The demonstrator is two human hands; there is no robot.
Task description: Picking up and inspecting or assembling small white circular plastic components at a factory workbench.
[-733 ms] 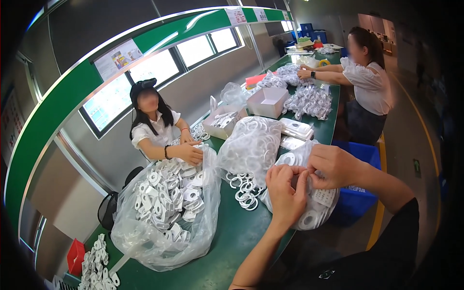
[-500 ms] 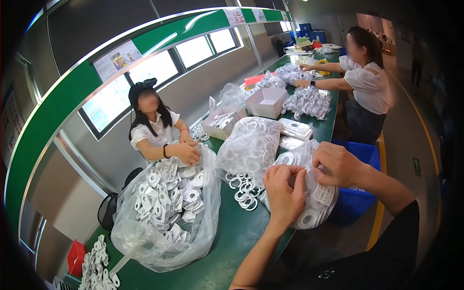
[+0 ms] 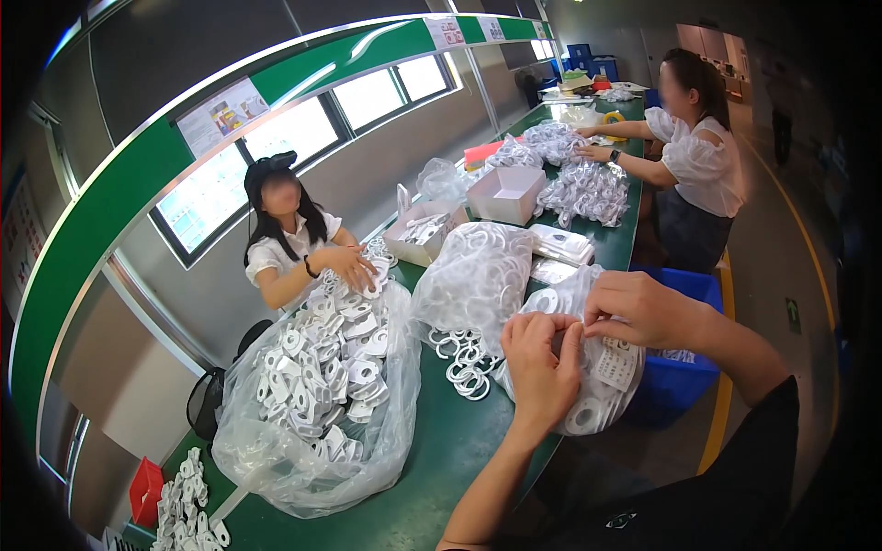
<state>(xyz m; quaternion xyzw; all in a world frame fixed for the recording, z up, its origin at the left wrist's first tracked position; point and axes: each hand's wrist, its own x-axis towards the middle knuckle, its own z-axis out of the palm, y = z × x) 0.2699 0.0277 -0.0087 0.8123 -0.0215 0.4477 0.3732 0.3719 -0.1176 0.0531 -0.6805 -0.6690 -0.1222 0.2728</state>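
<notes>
Both my hands grip the top of the clear plastic bag of white rings (image 3: 588, 386) that leans at the near edge of the green table (image 3: 432, 459). My left hand (image 3: 542, 363) is closed, its fingertips pinching the film near the bag's mouth, and my right hand (image 3: 643, 308) is closed too, holding the film just beside it. Compared with a moment ago, the two hands have come lower and closer together, and they now touch over the bag, so I judge the mouth is being gathered shut. The bag itself has hardly moved. Loose white rings (image 3: 464, 363) lie on the table just left of it. Behind them stands a bigger bag of rings (image 3: 478, 275). Across the table, a person keeps both hands on a large bag of white flat parts (image 3: 322, 395).
</notes>
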